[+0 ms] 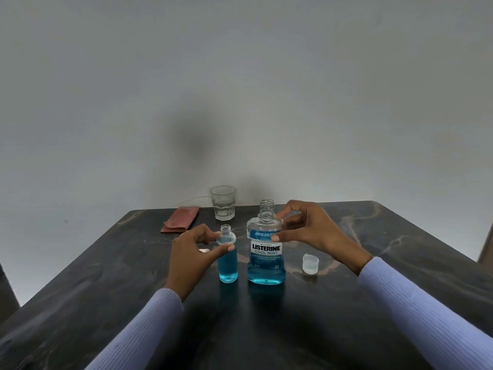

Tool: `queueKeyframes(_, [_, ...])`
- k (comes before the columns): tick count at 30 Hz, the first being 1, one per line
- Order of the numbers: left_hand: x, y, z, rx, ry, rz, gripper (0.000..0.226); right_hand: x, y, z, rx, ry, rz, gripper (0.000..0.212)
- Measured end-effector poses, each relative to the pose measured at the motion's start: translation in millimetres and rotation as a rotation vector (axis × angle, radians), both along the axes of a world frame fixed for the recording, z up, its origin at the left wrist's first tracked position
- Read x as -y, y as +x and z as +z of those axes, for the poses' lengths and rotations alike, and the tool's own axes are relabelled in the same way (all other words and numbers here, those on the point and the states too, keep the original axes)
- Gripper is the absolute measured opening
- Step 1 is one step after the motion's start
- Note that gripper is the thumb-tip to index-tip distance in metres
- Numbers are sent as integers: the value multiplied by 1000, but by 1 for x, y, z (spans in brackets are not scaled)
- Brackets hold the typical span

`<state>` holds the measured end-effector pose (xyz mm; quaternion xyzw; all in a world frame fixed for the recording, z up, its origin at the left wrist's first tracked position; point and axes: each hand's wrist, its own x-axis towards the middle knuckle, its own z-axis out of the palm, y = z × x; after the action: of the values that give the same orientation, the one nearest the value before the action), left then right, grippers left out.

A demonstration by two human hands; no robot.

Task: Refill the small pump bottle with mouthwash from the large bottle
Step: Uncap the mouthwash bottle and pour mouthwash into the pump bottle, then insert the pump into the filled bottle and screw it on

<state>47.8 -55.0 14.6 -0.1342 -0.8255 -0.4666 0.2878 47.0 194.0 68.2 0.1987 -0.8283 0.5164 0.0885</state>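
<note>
The small clear bottle (228, 265) stands uncapped on the dark table (266, 329), filled with blue mouthwash up to its shoulder. My left hand (190, 252) holds it near the top, thumb in front and fingers behind the neck. Just to its right stands the large Listerine bottle (266, 252), also open and about half full of blue liquid. My right hand (306, 231) grips its upper part, thumb on the label and fingers curled at the shoulder. Both bottles are upright.
A clear plastic cap (310, 264) lies on the table right of the large bottle. A small pinkish object (204, 250) shows partly behind my left hand. A glass of water (223, 202) and a folded reddish cloth (180, 218) sit by the far edge against the wall.
</note>
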Motion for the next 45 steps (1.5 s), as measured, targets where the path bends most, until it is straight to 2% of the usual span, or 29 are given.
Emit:
queueKeyframes(16, [-4,4,-5,55,47,4,35,3,3,-16,-98,-101,-55,35])
queueKeyframes(21, [-1,5,-4,46,49,8,35,4,4,-20,-157,-23,-110,42])
queueKeyframes(27, [2,6,-2,78,80,1,39,6,16,-19,-318,154,-218,58])
queueKeyframes(30, [12,6,3,75,89,14,37,11,28,-15,-556,63,-360,41])
queueKeyframes(33, [30,0,7,80,118,90,33,22,38,-8,-746,55,-336,22])
queueKeyframes(37, [57,-16,3,220,-94,188,24,47,38,-3,-842,169,-250,8])
queueKeyframes(42, [60,-38,-11,551,-344,141,39,73,31,-4,-886,221,-220,4])
queueKeyframes(45, [48,-48,-13,601,-430,170,37,83,29,-7,-919,289,-205,4])
